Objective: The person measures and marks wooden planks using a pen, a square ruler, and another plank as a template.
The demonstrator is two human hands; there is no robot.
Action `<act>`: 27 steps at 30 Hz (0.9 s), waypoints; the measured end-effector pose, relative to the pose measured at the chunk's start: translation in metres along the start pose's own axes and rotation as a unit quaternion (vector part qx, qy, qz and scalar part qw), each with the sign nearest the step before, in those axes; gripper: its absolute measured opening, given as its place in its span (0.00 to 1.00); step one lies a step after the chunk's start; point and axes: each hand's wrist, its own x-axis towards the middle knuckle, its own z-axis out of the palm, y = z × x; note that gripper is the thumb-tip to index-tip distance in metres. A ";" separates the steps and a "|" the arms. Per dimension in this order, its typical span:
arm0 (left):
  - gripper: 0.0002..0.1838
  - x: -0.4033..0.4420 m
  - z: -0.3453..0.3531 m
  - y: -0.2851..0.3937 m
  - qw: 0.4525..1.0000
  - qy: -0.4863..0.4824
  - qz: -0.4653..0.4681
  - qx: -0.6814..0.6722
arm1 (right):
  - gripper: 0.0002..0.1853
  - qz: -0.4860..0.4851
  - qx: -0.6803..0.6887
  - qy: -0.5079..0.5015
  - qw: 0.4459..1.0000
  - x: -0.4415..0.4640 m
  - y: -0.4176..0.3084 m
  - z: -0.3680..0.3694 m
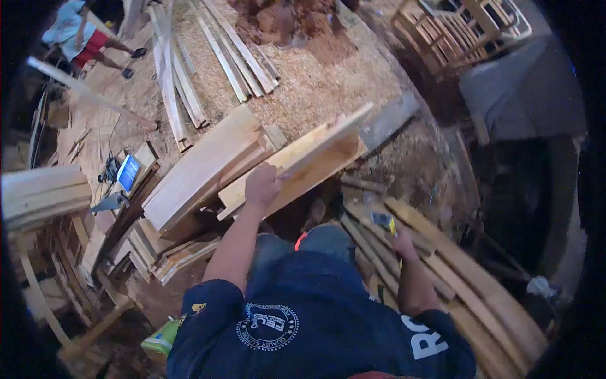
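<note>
My left hand [262,185] is closed around the edge of a long pale wooden board [315,140]. The board lies slanted in front of my legs, with a browner wooden face [325,165] along its near side. Out to the right, my right hand [403,244] is closed on a small tool [382,221] that has a dark head and a yellow part; its exact kind cannot be made out. Below that hand lie several long planks [454,271]. Left of the board, a stack of thick planks [202,164] comes close to it.
Another person [79,35] stands at the far upper left. Timber strips [237,54] lie on sawdust [309,79]. A lit blue screen [129,173] and a handsaw [108,203] rest on wood at left. Wooden frames [457,31] stand upper right.
</note>
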 end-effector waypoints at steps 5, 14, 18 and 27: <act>0.14 0.001 -0.001 -0.002 0.999 -0.033 -0.011 0.011 | 0.25 -0.045 0.042 0.049 0.997 0.001 0.012 -0.019; 0.15 -0.060 -0.036 -0.054 0.984 -0.119 -0.130 -0.003 | 0.30 -0.268 -0.037 -0.037 0.962 0.040 -0.101 0.007; 0.16 -0.096 -0.045 -0.082 0.979 -0.139 -0.146 -0.003 | 0.33 -0.332 0.021 -0.069 0.941 -0.013 -0.264 -0.038; 0.13 -0.129 -0.039 -0.114 0.965 -0.103 -0.197 -0.137 | 0.32 -0.278 -0.027 -0.125 0.952 -0.092 -0.407 0.008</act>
